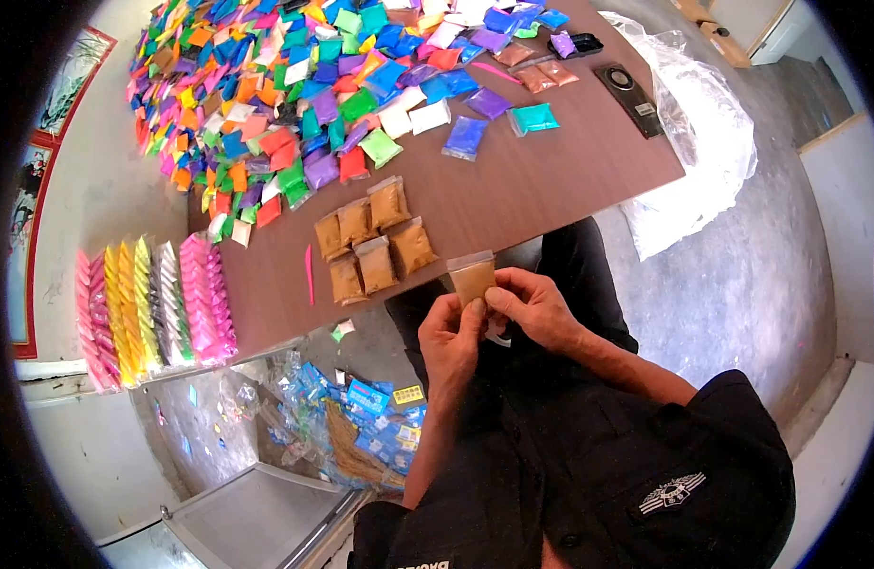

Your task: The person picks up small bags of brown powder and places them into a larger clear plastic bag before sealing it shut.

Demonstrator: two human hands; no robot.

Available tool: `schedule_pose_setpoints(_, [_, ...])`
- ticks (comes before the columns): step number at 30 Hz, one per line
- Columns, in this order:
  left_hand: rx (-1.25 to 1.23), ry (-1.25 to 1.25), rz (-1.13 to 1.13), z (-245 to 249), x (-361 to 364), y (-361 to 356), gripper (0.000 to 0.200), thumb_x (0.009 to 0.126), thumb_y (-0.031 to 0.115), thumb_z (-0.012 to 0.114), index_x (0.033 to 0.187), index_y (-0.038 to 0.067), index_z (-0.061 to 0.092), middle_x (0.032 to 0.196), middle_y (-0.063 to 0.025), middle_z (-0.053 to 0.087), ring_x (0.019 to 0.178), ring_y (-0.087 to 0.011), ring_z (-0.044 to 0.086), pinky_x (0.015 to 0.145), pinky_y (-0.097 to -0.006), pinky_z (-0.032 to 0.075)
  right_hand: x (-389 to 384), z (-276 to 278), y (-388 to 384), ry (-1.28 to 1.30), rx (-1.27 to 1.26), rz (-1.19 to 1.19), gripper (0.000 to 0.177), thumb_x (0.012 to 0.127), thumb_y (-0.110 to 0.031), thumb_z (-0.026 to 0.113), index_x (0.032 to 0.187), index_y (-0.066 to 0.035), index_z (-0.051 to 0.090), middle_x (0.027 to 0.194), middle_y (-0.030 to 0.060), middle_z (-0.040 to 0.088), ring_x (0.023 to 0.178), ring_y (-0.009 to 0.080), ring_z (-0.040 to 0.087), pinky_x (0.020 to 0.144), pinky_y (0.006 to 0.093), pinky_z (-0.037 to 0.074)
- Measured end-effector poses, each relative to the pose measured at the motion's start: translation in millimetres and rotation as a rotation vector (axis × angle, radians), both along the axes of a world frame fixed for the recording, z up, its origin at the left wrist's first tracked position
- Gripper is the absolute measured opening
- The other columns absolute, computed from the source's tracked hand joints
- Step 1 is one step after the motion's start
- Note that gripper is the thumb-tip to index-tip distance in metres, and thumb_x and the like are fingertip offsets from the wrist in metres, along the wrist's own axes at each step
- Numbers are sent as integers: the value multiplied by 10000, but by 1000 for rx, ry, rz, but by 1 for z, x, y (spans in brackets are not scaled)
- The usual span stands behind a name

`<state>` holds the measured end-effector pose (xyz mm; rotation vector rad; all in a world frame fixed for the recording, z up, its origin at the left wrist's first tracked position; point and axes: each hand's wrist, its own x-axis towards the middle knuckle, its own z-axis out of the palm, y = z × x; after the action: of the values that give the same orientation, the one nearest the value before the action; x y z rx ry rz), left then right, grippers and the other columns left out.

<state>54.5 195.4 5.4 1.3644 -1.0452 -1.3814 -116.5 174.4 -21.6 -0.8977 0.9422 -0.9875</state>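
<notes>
Between my two hands is a small clear zip bag with brown contents (473, 278), held upright just off the table's front edge. My left hand (449, 332) pinches its lower left side between thumb and fingers. On the lower right side, my right hand (532, 305) grips it the same way. Just beyond, several similar brown bags (375, 264) lie in two rows on the brown table (522, 204). A thin pink plastic stick (311, 275) rests left of those rows.
A large heap of colourful small bags (304, 90) covers the table's far side. Stacked rows of bags (157, 303) line the left edge. A black device (629, 100) lies at the right, beside a big clear plastic bag (698, 142). Blue packaging (370, 403) litters the floor.
</notes>
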Motion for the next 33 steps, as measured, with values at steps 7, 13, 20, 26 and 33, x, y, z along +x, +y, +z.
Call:
schedule_pose_setpoints(7, [25,-2,38,-4,2,3,231,1069,213,734,1154,-2,723,911,-13,736,752,-64,607,684,-239,492,-1,-2,2,45,-28,46,294,1087,-201,677,1254,39,704,966,31,723,821,95,666,735,273,570])
schedule_pose_setpoints(13, [-2,0,85,-9,1,3,238,1059,186,738,1192,-11,726,923,-20,741,767,-71,625,707,-239,508,-1,-6,3,64,-35,26,298,1088,-198,677,1264,41,701,977,42,740,825,95,674,742,278,583])
schedule_pose_setpoints(20, [28,-60,44,-6,6,2,243,1054,174,735,1208,-14,728,939,-26,748,800,-78,643,736,-240,517,-3,-10,1,51,-1,55,300,1089,-197,673,1277,36,698,995,41,742,825,86,667,742,275,582])
schedule_pose_setpoints(26, [32,24,107,-6,5,-5,224,1053,186,738,1172,-4,744,956,-30,744,817,-85,640,742,-262,517,-5,-15,-1,64,7,98,320,1085,-210,679,1284,41,695,1044,58,754,886,103,696,790,291,598])
schedule_pose_setpoints(33, [-29,-73,66,-11,11,-5,226,1061,207,736,1151,0,754,993,-29,753,860,-95,653,795,-265,526,-2,-7,-2,62,26,86,334,1075,-220,691,1282,42,696,1103,84,769,996,142,729,890,328,611])
